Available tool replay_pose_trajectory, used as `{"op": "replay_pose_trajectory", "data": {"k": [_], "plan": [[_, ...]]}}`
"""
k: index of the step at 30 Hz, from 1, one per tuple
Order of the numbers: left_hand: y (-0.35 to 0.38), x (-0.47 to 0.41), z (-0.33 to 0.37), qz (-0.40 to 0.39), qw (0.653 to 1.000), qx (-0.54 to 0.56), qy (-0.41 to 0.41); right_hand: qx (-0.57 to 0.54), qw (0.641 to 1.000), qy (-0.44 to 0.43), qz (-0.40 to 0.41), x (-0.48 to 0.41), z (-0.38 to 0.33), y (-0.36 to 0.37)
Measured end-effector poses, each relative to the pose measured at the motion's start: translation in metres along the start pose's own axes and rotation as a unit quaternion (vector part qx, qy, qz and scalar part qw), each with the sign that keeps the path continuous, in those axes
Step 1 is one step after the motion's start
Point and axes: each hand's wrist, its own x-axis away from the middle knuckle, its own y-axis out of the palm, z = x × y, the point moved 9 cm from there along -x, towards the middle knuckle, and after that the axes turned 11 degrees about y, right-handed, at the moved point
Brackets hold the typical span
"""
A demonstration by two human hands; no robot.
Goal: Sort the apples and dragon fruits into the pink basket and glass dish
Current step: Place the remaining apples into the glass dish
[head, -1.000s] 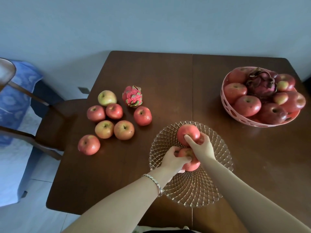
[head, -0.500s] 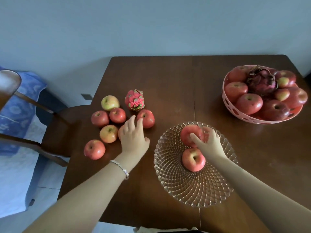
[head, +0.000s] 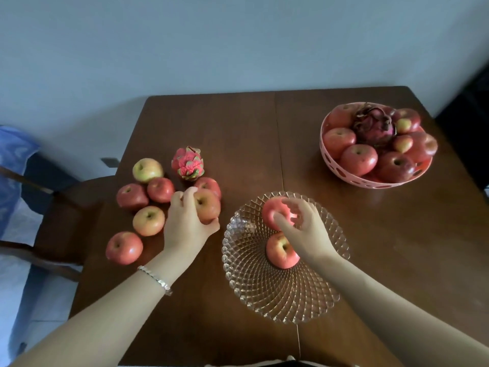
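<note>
While the left hand clamps round a red apple at the edge of the loose pile left of the glass dish, the right hand is blurred over the dish's far apple, so I cannot tell whether it grips.

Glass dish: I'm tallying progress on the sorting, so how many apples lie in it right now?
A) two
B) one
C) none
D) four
A: the glass dish holds two apples, the near apple by its middle and the far apple toward its back rim, partly covered by the right hand.
</note>
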Motion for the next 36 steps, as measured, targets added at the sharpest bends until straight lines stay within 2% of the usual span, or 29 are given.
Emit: {"op": "replay_pose_trajectory", "data": {"k": [2,4,5,7,9,11,13,17,20,25,33,36], "plan": [[-0.007,0.005,0.044,0.018,0.994,0.075,0.074,-0.06,0.996,0.031,-0.066,0.002,-0.005,0.013],[-0.009,0.014,0.085,0.017,0.982,0.126,0.137,-0.139,0.977,0.096,-0.132,0.003,-0.001,0.027],[-0.006,0.019,0.1,0.004,0.976,0.148,0.158,-0.155,0.97,0.122,-0.142,0.003,0.004,0.03],[0.007,0.026,0.124,-0.044,0.965,0.168,0.195,-0.123,0.974,0.151,-0.113,0.0,0.017,0.024],[0.029,0.032,0.134,-0.102,0.961,0.142,0.216,-0.112,0.973,0.186,-0.072,-0.005,0.037,0.008],[0.054,0.034,0.125,-0.148,0.965,0.112,0.184,-0.142,0.964,0.221,-0.034,-0.01,0.057,-0.013],[0.079,0.038,0.112,-0.202,0.963,0.144,0.106,-0.16,0.958,0.237,0.002,-0.016,0.073,-0.031],[0.116,0.047,0.114,-0.266,0.941,0.208,0.026,-0.098,0.972,0.21,0.039,-0.024,0.085,-0.047],[0.119,0.047,0.116,-0.249,0.948,0.197,0.022,-0.043,0.978,0.2,0.048,-0.027,0.09,-0.052],[0.122,0.047,0.111,-0.235,0.944,0.232,0.015,0.114,0.977,0.173,0.047,-0.028,0.091,-0.052],[0.121,0.048,0.11,-0.213,0.939,0.268,0.006,0.217,0.961,0.121,0.12,-0.02,0.083,-0.056],[0.121,0.05,0.109,-0.205,0.936,0.285,-0.007,0.189,0.969,0.117,0.111,-0.023,0.087,-0.055]]}}
